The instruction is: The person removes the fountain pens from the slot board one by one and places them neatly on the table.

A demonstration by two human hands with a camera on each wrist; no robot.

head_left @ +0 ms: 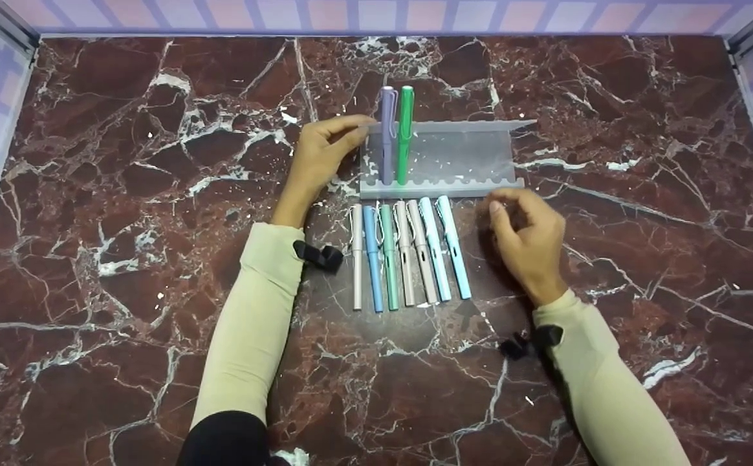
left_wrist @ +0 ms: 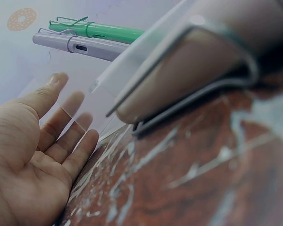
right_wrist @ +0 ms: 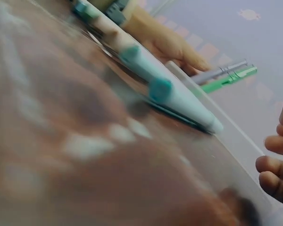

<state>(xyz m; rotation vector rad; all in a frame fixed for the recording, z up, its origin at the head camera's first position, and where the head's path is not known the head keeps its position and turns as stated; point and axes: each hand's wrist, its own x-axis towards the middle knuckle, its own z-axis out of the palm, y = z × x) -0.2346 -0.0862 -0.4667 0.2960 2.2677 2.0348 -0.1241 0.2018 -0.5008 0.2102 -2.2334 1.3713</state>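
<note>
A clear plastic pen rack (head_left: 460, 155) with notched edges stands at the middle of the table. Two capped pens lean upright at its left end, one lavender pen (head_left: 387, 136) and one green pen (head_left: 405, 136). My left hand (head_left: 328, 149) is at the rack's left side; in the left wrist view its fingers (left_wrist: 66, 127) extend behind the clear panel, with the thumb apart. Beside the rack's front right corner, my right hand (head_left: 532, 233) hangs loosely curled, holding nothing. Between my hands, a row of capped pens includes a blue pen (head_left: 372, 259) and a light-turquoise pen (head_left: 454, 249).
The other pens in the row are a dark green pen (head_left: 389, 259), another light-turquoise one and several pale pinkish-grey pens (head_left: 357, 259), side by side before the rack. A dark red marbled table (head_left: 156, 310) lies beneath. Purple checked panels (head_left: 376, 16) wall the back and sides.
</note>
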